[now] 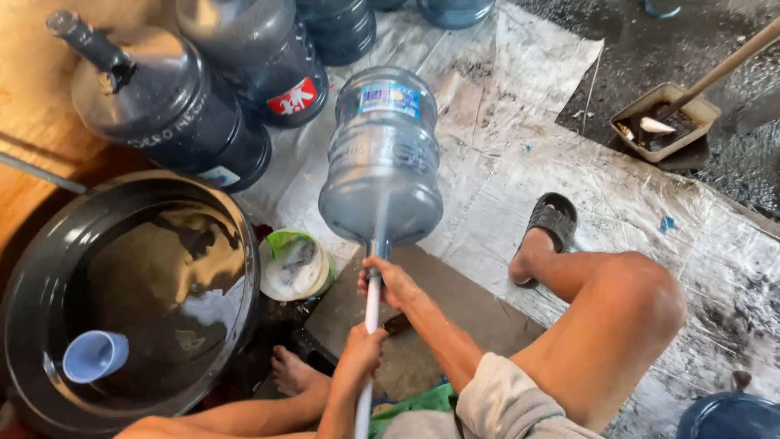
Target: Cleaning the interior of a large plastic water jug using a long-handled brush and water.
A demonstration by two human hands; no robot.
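1. The water jug (382, 158) is see-through blue-grey with a blue and white label.
2. White pipe (371, 313) runs into it.
3. Left of the jug: black basin (32, 276) holding a pale blue cup (95, 355).
4. Right of the jug: black sandal (553, 218).

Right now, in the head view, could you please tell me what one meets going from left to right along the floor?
Blue cup in the black basin → small white tub → big water bottle → black sandal → square tray.
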